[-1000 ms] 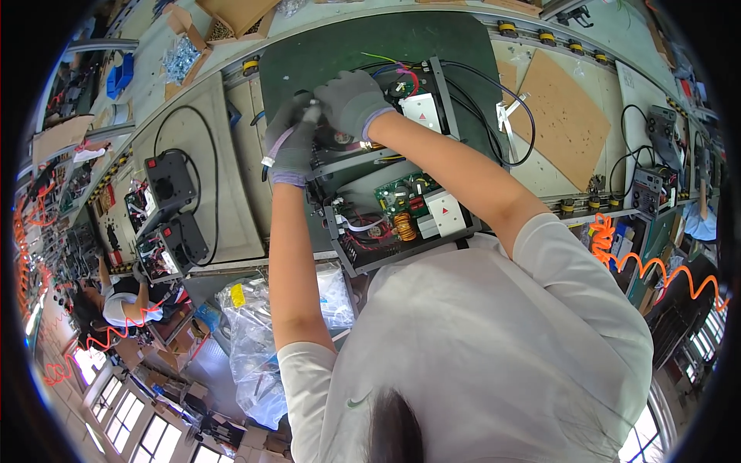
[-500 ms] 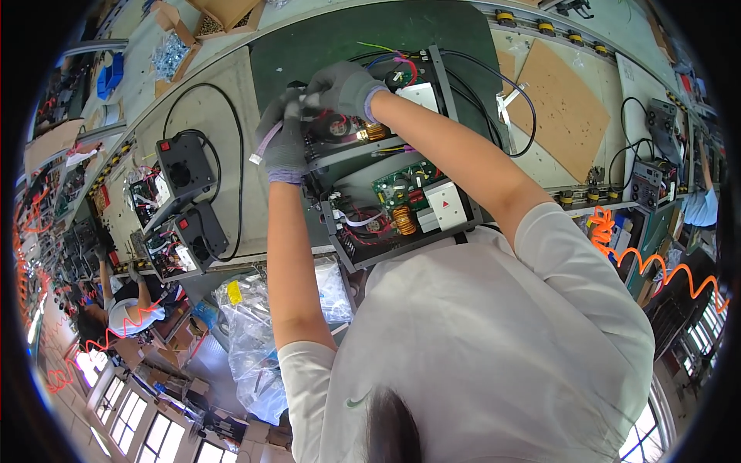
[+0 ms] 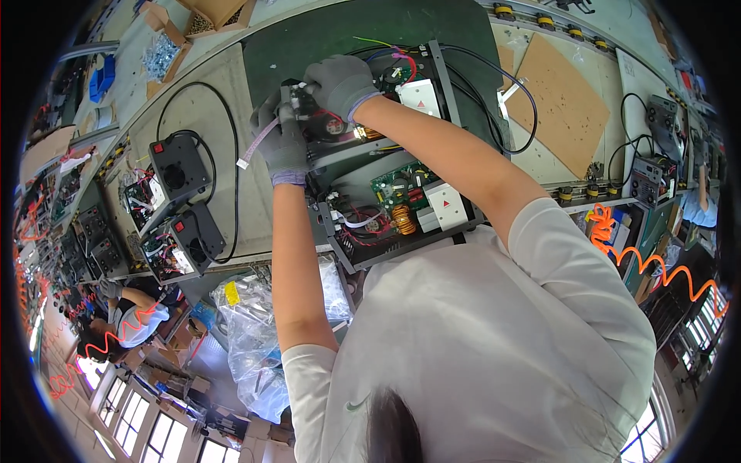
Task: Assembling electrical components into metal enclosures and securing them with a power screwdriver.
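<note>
My left hand, in a grey glove, is closed at the left end of an opened black metal device. A pale ribbon cable with a white connector sticks out past its fingers. My right hand, also gloved, reaches over the same device with its fingers curled at the same end, close to the left hand. What either hand grips is hidden. Red wires, a copper coil and a white cover show inside the device. A second opened device with a green circuit board lies nearer my body.
Two black units with red switches and a looped black cable stand at left. A brown board lies at right by a black cord. Boxes of small parts sit far left. A coiled orange hose hangs at right; a co-worker is at left.
Both hands stay at the device's left end. My right hand has shifted slightly left and up, apart from the left fingers. The ribbon cable's free end has swung outward to the left.
</note>
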A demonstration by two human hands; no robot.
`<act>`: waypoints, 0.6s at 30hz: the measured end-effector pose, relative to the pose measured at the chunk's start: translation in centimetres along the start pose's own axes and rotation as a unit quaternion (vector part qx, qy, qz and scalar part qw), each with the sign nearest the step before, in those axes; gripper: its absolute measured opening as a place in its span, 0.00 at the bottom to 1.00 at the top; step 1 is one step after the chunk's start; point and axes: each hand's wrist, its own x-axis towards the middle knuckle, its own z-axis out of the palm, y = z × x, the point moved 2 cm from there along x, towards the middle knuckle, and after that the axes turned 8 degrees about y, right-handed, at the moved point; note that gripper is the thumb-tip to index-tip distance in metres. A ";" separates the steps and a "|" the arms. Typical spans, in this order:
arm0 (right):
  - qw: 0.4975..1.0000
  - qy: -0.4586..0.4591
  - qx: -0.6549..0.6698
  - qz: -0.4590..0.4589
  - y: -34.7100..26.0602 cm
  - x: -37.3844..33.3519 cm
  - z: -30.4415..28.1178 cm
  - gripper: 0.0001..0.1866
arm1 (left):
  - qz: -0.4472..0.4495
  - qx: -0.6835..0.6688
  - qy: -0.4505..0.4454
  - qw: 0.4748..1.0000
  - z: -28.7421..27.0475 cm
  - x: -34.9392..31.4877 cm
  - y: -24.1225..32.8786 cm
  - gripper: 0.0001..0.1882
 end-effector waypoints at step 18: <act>0.995 -0.062 0.000 -0.082 0.5 2.5 0.0 0.09 | 0.046 0.009 -0.024 0.999 0.4 0.3 -0.2 0.17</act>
